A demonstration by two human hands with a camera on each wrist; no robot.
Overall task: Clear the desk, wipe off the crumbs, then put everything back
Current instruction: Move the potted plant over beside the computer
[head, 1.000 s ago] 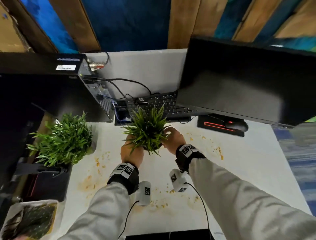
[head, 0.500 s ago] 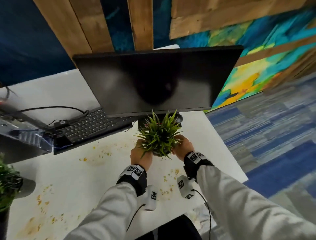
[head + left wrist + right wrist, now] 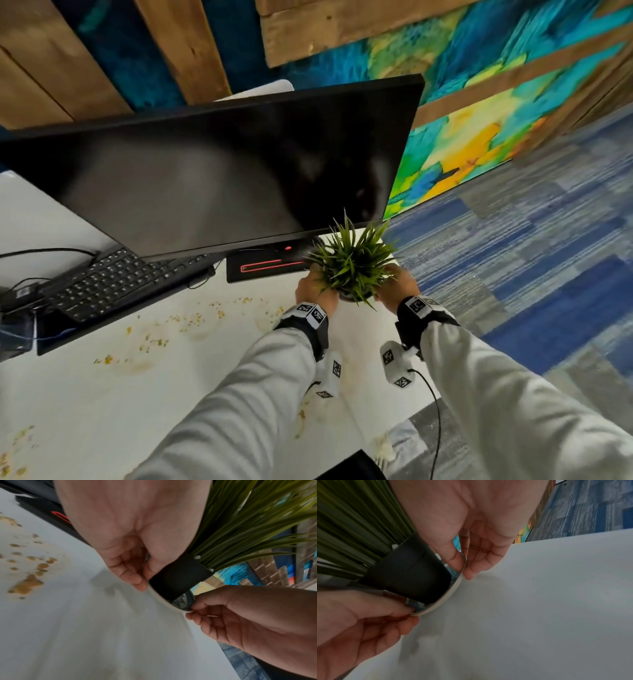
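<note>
A small green grass plant (image 3: 354, 267) in a black pot (image 3: 178, 577) stands on a pale saucer (image 3: 164, 601). My left hand (image 3: 313, 291) pinches the saucer's left rim and my right hand (image 3: 399, 286) pinches its right rim. In the wrist views the left hand (image 3: 144, 580) and right hand (image 3: 464, 569) each have the thumb on top of the rim and fingers beneath. The saucer (image 3: 447, 597) hangs a little above the white desk (image 3: 102, 411), near its right end. Yellow crumbs (image 3: 154, 342) are scattered over the desk.
A black monitor (image 3: 222, 178) stands behind the plant, with a black keyboard (image 3: 113, 284) under its left side. A black device with a red light strip (image 3: 267, 269) lies just left of the plant. Blue-grey carpet (image 3: 531, 257) lies past the desk's right edge.
Both hands have carried the plant on its saucer to the right, from the middle of the desk to its right end. My view has swung right; the second plant is out of sight.
</note>
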